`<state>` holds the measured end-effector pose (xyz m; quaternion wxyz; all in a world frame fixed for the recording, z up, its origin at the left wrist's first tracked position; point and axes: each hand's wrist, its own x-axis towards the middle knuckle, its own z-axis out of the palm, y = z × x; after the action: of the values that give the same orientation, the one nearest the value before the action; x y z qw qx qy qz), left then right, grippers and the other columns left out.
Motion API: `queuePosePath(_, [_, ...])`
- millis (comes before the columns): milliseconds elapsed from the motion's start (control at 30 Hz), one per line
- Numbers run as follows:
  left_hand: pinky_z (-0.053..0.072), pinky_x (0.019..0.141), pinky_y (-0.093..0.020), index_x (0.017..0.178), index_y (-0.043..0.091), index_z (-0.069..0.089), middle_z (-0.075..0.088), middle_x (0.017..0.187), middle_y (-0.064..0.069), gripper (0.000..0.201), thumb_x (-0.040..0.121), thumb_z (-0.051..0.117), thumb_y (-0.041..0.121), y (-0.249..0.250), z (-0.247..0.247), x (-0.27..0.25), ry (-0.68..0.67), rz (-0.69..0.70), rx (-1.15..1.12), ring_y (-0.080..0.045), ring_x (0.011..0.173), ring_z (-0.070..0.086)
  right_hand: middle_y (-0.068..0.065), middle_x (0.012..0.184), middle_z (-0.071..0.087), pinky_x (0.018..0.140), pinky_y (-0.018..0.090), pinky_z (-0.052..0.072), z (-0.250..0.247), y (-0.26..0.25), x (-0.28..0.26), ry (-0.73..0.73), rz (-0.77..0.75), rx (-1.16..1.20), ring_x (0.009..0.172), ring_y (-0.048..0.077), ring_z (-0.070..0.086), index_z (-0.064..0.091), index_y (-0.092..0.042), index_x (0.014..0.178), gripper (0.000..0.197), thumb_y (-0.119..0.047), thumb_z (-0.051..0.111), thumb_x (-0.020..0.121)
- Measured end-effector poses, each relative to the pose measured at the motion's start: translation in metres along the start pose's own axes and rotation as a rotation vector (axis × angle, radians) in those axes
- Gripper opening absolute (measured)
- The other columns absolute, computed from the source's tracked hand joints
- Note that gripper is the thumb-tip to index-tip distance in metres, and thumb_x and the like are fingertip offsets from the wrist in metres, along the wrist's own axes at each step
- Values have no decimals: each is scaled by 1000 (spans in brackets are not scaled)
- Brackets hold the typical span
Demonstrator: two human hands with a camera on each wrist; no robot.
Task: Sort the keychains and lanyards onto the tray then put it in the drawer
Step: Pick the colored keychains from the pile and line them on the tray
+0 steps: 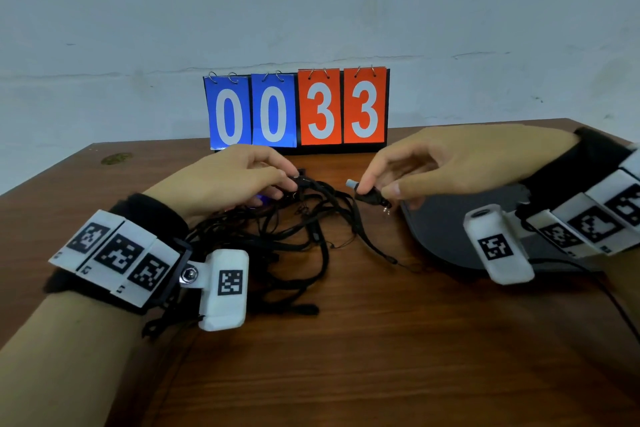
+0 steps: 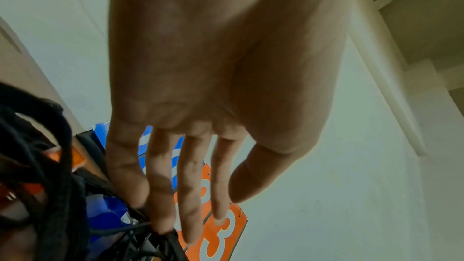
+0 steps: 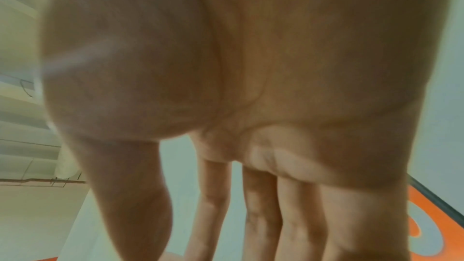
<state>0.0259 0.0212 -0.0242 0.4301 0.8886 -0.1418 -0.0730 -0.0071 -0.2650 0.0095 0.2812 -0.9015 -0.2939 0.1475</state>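
Observation:
A tangle of black lanyards (image 1: 304,236) lies on the wooden table between my hands. My left hand (image 1: 287,184) reaches over its far side, fingers fairly straight, fingertips touching the cords. In the left wrist view the left hand (image 2: 200,205) shows thumb and forefinger apart, with the lanyards (image 2: 50,166) and a blue keychain (image 2: 108,215) beside the fingers. The blue keychain (image 1: 259,199) peeks out under that hand. My right hand (image 1: 367,189) pinches a black lanyard clip (image 1: 369,197) with a pale tip, lifted slightly at the left rim of the dark tray (image 1: 436,236). The right wrist view shows only the right hand (image 3: 226,225).
A flip scoreboard (image 1: 298,111) reading 0033 stands at the back of the table (image 1: 346,357), against the wall. A thin black cable (image 1: 616,305) runs along the table's right side. My right forearm covers much of the tray.

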Motion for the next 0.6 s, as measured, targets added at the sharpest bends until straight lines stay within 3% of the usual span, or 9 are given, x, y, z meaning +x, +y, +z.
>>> queuePosePath(167, [55,100,-39,105,30,77,74,111,7,20,101,58,36,-8,-3,7,42,-105,132,-15,107,67,-2,103,74,87,30,58,-14,6,-10,61,35,7,100,12,71,71,-34,115,21,-28,59,98])
queuePosePath(233, [50,102,-39,103,32,79,71,111,4,23,99,59,43,-11,-4,9,59,-140,186,-16,99,64,-4,104,75,83,26,58,-22,12,-14,105,72,21,96,9,72,71,-34,113,21,-27,58,99])
queuePosePath(300, [46,94,-36,104,30,79,70,108,1,24,99,59,42,-12,-6,9,73,-167,235,-16,91,60,-6,104,75,82,27,58,-29,19,-16,152,123,29,96,9,72,72,-34,113,22,-28,56,99])
queuePosePath(400, [46,98,-39,111,29,77,68,116,2,29,101,54,44,-13,-6,10,33,-190,309,-18,100,63,-11,105,74,87,32,58,-39,35,-19,234,210,57,97,14,72,73,-32,111,21,-29,56,99])
queuePosePath(467, [48,85,-35,112,29,75,68,117,2,31,102,52,47,-13,-7,9,14,-192,342,-19,103,64,-13,100,75,83,31,57,-43,46,-19,265,267,95,95,14,73,73,-30,111,21,-29,56,100])
queuePosePath(533, [42,70,-32,113,31,75,68,114,2,33,102,50,50,-11,-7,8,-5,-199,362,-18,102,64,-24,91,74,80,28,54,-44,56,-18,268,314,122,94,14,73,72,-27,114,22,-27,54,101])
queuePosePath(600, [41,76,-33,116,32,74,66,117,4,35,102,48,53,-10,-6,7,-14,-202,367,-18,106,62,-30,91,72,79,27,54,-44,63,-17,286,356,149,94,16,72,70,-24,116,22,-24,53,102])
